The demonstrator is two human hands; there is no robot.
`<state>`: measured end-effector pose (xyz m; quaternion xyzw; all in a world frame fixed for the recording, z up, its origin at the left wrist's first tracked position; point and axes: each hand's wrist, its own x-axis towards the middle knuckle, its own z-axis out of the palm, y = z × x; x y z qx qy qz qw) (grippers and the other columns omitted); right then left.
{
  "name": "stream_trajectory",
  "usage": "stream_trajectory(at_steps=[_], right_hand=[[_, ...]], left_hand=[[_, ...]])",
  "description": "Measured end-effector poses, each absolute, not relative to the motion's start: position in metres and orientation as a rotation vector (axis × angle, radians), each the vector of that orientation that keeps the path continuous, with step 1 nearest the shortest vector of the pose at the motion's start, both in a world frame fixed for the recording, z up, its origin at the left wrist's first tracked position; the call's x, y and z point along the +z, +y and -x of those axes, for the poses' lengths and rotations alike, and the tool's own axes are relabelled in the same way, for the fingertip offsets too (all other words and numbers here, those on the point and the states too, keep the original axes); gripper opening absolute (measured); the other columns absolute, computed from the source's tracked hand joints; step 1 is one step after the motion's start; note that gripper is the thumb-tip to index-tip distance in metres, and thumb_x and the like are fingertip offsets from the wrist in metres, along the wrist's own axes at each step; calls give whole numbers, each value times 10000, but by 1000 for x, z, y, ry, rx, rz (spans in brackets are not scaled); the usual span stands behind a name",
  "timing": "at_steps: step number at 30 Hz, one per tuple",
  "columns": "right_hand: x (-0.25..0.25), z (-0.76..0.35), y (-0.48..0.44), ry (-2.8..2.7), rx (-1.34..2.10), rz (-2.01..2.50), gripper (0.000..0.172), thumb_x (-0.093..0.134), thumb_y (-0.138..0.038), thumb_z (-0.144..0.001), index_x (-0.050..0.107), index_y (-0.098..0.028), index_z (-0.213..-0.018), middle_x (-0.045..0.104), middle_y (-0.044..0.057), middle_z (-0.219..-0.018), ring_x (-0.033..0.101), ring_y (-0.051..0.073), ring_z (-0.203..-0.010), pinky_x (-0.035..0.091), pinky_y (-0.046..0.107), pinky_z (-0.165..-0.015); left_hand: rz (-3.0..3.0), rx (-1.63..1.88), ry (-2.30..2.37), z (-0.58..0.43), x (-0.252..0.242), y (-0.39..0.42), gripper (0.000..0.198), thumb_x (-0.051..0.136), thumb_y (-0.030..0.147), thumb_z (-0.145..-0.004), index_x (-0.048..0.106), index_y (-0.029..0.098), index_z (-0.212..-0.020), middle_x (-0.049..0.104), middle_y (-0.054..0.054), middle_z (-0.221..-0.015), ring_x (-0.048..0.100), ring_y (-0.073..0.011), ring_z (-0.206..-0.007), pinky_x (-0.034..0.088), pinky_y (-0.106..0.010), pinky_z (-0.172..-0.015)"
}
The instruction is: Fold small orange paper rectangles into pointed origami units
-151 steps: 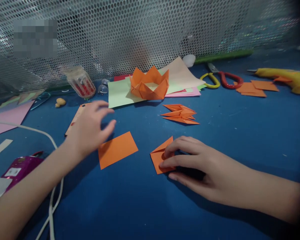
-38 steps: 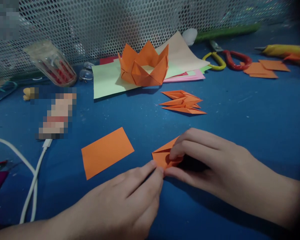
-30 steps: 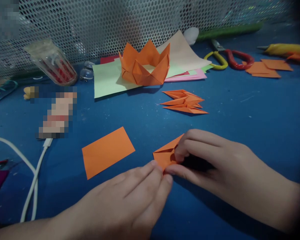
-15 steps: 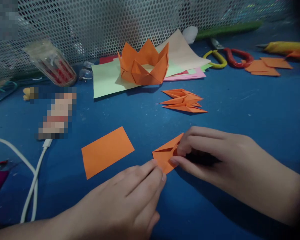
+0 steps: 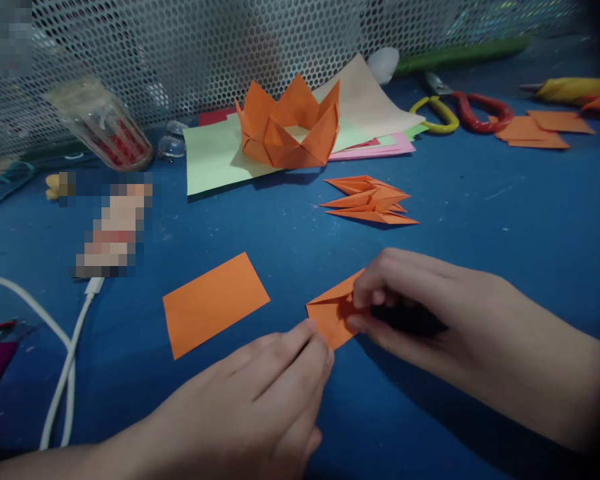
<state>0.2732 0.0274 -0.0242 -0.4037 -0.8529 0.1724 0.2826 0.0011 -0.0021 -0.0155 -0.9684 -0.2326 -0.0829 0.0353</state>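
"Where does the paper sit against the grip?"

"I have the folded orange paper [image 5: 330, 315] flat on the blue bench [image 5: 480, 220], between the two hands. Its left corner sticks out clear; its right end runs in under the right hand [image 5: 430, 310]."

"How is that hand set?"

"Narrow. I see thumb and bent fingers close together, holding the paper's right end, and they hide part of it from me."

"And the other?"

"The left hand [image 5: 265, 400] has its fingertips on the paper's near edge. From my feed I can't tell whether it pinches or only presses."

"What's around them?"

"A plain orange sheet [image 5: 215, 307] lies just to the left, apart from both hands. Toward the bench's back edge I get pointed orange pieces [image 5: 370, 202], then a peaked orange ring [image 5: 293, 147] on a pale green sheet [image 5: 207, 160]."

"And the corners?"

"Toward the back right, scissors [image 5: 483, 115] with one yellow and one red handle, beside orange paper pieces [image 5: 533, 135]. Toward the back left, a clear jar [image 5: 113, 137] with something red inside. A white cable [image 5: 56, 393] crosses the near left."
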Motion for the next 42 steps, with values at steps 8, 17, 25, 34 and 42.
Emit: stream_trajectory(at_steps=[8, 17, 25, 34, 42], right_hand=[[-28, -271, 34, -2326, 313, 1027, 260, 553, -150, -975, 724, -273, -1130, 813, 89, -1110, 845, 282, -1060, 724, 369, -879], [-25, -265, 18, -2279, 539, 1020, 392, 559, -153, -1037, 703, -271, -1382, 833, 66, -1204, 868, 204, -1005, 719, 281, -878], [-23, -266, 23, -2168, 725, 1032, 271, 578, -310, -1183, 831, -306, -1281, 890, 3, -1098, 871, 144, -912, 694, 206, -824], [-24, -262, 30, -2099, 747, 1180, 272, 651, -361, -1109, 889, -298, -1225, 879, 22, -866, 824, 217, -669, 689, 302, -618], [-10, -255, 31, -1970, 982, 1318, 301, 699, -532, -1066, 855, -286, -991, 894, 49, -879, 780, 236, -622, 641, 330, -527]], left_hand=[[2859, -363, -747, 6, -8, -5, 458, 413, 223, -1265, 852, 175, -1384, 850, -4, -1460, 755, -172, -1389, 421, -263, -1306], [2856, -485, -932, 8, -23, -6, 569, 278, 243, -1253, 773, 95, -1491, 827, -67, -1501, 785, -238, -1331, 574, -343, -1194], [2989, -298, -914, 6, -6, -1, 494, 418, 312, -1243, 783, 81, -1483, 840, -103, -1468, 824, -278, -1281, 661, -385, -1131], [3014, -311, -835, 16, -11, -5, 597, 293, 476, -1308, 688, 139, -1600, 779, -70, -1584, 702, -244, -1500, 466, -362, -1332], [3059, -214, -787, 14, -9, -5, 588, 436, 499, -1271, 689, 93, -1612, 724, -143, -1644, 667, -316, -1556, 542, -419, -1297]])
